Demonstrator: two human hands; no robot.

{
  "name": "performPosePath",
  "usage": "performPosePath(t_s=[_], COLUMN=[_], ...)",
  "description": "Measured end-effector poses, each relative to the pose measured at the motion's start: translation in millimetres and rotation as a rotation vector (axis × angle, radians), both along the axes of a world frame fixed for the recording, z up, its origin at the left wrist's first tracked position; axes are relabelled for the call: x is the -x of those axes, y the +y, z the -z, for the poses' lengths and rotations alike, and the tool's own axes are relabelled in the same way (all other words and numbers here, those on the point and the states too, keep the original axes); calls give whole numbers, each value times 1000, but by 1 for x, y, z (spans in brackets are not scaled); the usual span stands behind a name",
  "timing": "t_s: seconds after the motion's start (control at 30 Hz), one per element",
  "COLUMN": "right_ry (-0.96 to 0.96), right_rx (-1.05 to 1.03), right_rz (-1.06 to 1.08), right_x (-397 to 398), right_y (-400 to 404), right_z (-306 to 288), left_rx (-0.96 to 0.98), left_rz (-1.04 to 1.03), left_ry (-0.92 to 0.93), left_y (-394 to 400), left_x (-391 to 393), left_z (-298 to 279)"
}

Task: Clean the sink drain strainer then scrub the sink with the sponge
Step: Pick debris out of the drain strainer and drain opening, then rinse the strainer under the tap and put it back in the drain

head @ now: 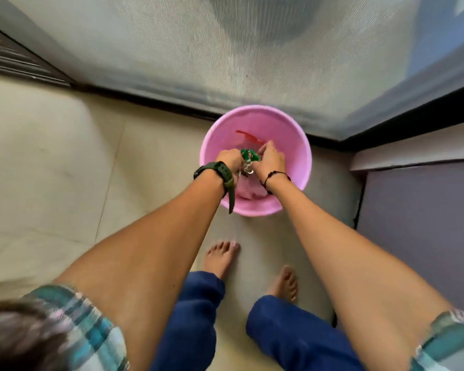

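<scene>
A person stands barefoot on a pale tiled floor (65, 162), both hands reaching into a round pink plastic bucket (300, 162) set against a mesh screen (172, 44). The left hand (229, 159), a dark green watch (214, 171) on its wrist, and the right hand (269, 158), with a black cord bracelet (276, 175), curl their fingers around a small metal drain strainer (247, 170) held between them over the bucket, green scraps (248, 154) bunched on top. A red scrap (248, 136) lies inside the bucket beyond the hands.
</scene>
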State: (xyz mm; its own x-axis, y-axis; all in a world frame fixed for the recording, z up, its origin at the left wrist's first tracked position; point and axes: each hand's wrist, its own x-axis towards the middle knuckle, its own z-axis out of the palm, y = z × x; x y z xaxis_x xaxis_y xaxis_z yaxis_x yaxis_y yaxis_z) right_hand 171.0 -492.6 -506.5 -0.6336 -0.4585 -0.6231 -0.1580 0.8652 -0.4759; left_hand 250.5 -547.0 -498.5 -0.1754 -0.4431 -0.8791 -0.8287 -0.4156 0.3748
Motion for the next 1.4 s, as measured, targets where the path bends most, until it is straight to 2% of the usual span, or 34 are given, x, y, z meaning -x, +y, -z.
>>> performPosePath(t_s=[0.03,0.07,0.1,0.17,0.2,0.27,0.37,0.43,0.53,0.57,0.63,0.67,0.7,0.73,0.77,0.83,0.97,1.13,1.27,1.4], right_ry=[11,20,31,70,94,98,120,102,49,51,71,89,109,144,187,319,590,870,929,901], right_rx=[-33,-70,-105,-155,-167,-159,-74,-10,49,61,90,117,142,174,207,273,421,520,485,390], right_rz=[-49,-104,-161,-260,-283,-254,-187,-143,-32,19,99,135,176,237,304,440,626,840,1052,1220], right_x=[1,2,3,5,6,7,5,2,0,1,6,10,13,18,22,31,41,34,15,-6], right_y=[-2,-3,-4,-2,-2,-1,5,15,33,41,57,65,71,81,91,116,174,263,344,419], right_z=[13,24,30,32,28,9,-38,-83,-161,-192,-258,-293,-325,-363,-401,-475,-602,-704,-729,-722], left_rx=[113,87,17,164,161,168,140,140,156,176,201,169,161,-7,-117,-66,-112,-167,-245,-283], left_rz=[386,626,706,872,882,845,975,1010,921,964,897,644,510,327,264,168,342,620,817,1055], left_ry=[-69,-132,-171,-209,-174,-170,-171,-209,-174,-143,-46,11,51,24,137,435,739,1008,995,927], left_y=[27,61,78,102,114,123,131,130,121,122,113,99,96,90,79,73,125,200,271,347], left_x=[-28,-69,-90,-128,-131,-129,-127,-122,-109,-107,-100,-72,-47,-14,18,58,80,98,104,106], left_z=[34,62,77,85,78,62,28,-11,-84,-111,-169,-203,-245,-307,-368,-479,-615,-721,-745,-737])
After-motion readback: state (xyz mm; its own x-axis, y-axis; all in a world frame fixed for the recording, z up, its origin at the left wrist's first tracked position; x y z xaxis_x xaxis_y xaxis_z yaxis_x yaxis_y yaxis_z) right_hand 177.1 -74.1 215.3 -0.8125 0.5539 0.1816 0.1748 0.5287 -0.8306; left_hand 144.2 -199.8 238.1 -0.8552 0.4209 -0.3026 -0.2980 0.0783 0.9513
